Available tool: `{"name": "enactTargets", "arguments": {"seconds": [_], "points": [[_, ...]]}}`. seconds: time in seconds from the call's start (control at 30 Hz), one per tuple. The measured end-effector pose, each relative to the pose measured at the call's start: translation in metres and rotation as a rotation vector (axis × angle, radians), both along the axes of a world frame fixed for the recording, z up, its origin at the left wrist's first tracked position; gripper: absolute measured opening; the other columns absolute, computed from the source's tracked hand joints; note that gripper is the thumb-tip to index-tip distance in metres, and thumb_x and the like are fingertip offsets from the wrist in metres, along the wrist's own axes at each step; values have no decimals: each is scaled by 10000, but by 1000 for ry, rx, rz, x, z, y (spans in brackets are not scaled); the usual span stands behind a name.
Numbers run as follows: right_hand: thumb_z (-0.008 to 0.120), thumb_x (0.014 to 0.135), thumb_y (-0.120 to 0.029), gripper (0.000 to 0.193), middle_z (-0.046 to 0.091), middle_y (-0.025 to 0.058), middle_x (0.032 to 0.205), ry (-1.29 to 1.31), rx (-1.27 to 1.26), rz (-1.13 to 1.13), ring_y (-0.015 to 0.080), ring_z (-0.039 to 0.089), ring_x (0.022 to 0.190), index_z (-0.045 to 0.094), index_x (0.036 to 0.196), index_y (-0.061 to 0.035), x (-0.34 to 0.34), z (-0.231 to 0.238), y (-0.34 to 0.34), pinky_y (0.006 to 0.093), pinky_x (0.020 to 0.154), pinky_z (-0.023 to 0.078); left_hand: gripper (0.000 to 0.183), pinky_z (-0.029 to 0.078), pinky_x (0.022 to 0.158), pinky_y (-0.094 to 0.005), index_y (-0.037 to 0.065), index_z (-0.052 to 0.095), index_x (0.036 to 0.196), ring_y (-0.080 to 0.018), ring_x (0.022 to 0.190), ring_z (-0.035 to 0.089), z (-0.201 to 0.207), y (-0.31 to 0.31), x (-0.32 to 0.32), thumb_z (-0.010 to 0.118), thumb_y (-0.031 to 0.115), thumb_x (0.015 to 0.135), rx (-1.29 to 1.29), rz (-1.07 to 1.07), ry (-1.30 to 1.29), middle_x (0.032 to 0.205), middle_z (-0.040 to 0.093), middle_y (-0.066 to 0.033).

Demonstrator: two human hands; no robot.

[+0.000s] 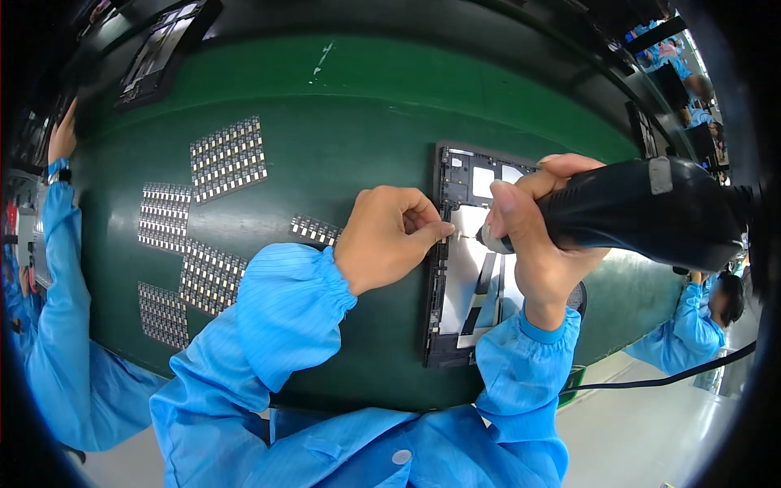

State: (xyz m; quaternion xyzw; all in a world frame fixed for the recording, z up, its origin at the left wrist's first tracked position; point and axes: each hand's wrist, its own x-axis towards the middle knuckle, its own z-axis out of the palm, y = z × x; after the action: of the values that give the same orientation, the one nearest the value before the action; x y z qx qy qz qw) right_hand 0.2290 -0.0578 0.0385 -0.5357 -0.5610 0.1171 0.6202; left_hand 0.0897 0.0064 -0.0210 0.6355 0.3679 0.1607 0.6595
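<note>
Frame (435,325) lies on the green table (366,350), just ahead of you and right of centre, open side up, silver interior and flat cable (485,294) exposed. Your left hand (381,240) is at its left edge, fingers curled, thumb and forefinger close together; from this view you can't tell whether they meet or pinch a small part. Your right hand (541,232) is wrapped around a black tool (643,213), its pale tip pointing left over the interior, close to your left fingertips. Contact with the frame: unclear.

Progress, as judged from how things lie: you seem to be mid-step at that left edge. Nothing covers the interior, so the frame reads as unfinished. Which spots along the rim are done, you can't tell at this scale.

Stock: four sheets of small boards lie to your left, upper (229,159), left (165,217), middle (212,276) and lower (163,315). All look largely whole, so most of the supply appears unused. One short strip (316,229) lies apart from them, just left of your left hand; likely the piece you are drawing from.

Second frame (161,50) sits far off at upper left; its state is too unclear to count as done.
</note>
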Motion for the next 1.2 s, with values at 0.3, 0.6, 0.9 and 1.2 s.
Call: {"name": "enactTargets", "arguments": {"seconds": [0.3,0.6,0.9,1.2], "points": [[706,674,129,379,569,33,621,159,-36,-41,70,511,560,506,989,65,-10,-3,2,187,567,410,143,438,472,-207,-11,612,758,-62,588,572,-5,-1,-1,689,98,810,24,17,-18,657,625,-33],[618,756,98,417,544,100,596,-11,20,46,162,541,472,395,1090,-11,-3,11,-6,304,485,496,201,455,512,-267,10,665,928,-132,583,575,18,5,-13,711,104,757,501,-141,-48,708,615,-78],[638,763,66,448,530,94,590,31,11,118,173,542,468,357,1102,-17,-12,16,-11,304,474,493,124,460,569,-360,43,703,814,-252,644,594,17,-8,-7,667,147,756,456,-168,-44,751,604,-97],[664,768,37,462,528,92,580,47,35,135,179,536,454,353,1105,-24,-10,15,-12,313,473,501,90,460,544,-329,37,703,811,-222,602,582,12,-8,-5,688,75,730,402,-130,-139,733,598,-95]]}}
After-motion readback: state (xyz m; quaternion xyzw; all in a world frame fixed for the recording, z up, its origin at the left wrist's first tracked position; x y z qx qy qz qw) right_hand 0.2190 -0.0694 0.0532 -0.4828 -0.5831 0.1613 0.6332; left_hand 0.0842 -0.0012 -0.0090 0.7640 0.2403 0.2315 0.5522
